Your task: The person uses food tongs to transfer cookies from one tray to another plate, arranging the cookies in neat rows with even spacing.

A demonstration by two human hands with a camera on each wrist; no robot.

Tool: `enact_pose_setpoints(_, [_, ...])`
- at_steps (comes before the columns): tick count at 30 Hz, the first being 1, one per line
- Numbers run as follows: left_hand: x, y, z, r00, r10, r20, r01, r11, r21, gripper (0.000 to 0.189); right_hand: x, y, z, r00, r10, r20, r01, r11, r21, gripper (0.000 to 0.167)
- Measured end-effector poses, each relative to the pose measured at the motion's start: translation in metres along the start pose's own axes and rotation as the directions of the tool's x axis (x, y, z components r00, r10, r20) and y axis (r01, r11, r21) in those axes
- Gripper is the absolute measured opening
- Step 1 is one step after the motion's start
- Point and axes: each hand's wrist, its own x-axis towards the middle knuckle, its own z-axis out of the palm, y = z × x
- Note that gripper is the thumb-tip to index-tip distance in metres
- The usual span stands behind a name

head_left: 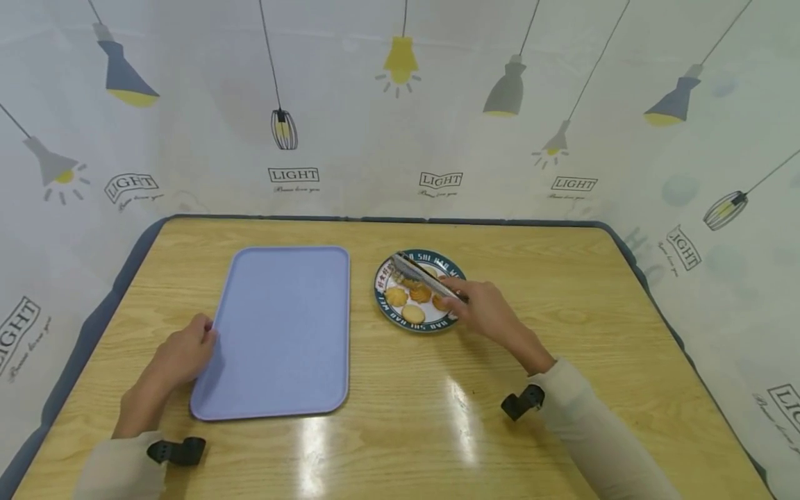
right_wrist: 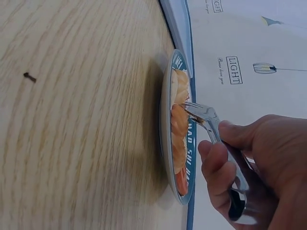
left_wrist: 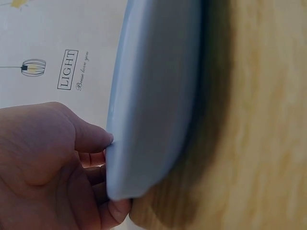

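Note:
My left hand (head_left: pixel 182 351) pinches the left rim of a lavender tray (head_left: pixel 284 326). In the left wrist view, the thumb lies on the rim of the tray (left_wrist: pixel 153 110) and the other fingers curl beneath it. Metal food tongs (head_left: pixel 421 273) are held in my right hand (head_left: pixel 490 310), thumb on one side and fingers curled round the other. Their tips reach among the cookies (head_left: pixel 420 294) on a round plate (head_left: pixel 400 321) with a dark green lettered rim. In the right wrist view, the tongs (right_wrist: pixel 211 124) touch or nearly touch a cookie (right_wrist: pixel 179 120); which, I cannot tell.
The wooden table (head_left: pixel 400 444) has a dark padded edge (head_left: pixel 387 220) along the back and sides. A patterned cloth wall (head_left: pixel 350 139) with printed lamps rises behind it. Tray and plate stand apart, the plate to the right. A small dark speck (right_wrist: pixel 29 77) marks the tabletop.

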Motion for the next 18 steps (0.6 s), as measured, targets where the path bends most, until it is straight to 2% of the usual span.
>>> enact_pose_setpoints(6, [0.002,0.000,0.000,1.000,-0.012,0.005,0.012,1.000,-0.001,0.039,0.000,0.002,-0.004,0.996,0.073,0.042,-0.078,0.989,0.129,0.042])
enact_pose_setpoints(10, [0.002,0.001,-0.001,1.000,-0.011,0.003,0.011,1.000,-0.001,0.039,0.002,0.001,-0.007,0.990,0.121,0.069,-0.132,0.976,0.176,0.043])
enact_pose_setpoints(18, [0.001,0.000,0.000,1.000,-0.012,-0.001,0.012,1.000,-0.007,0.037,0.010,-0.008,-0.005,0.994,0.086,0.068,-0.103,0.948,0.301,0.042])
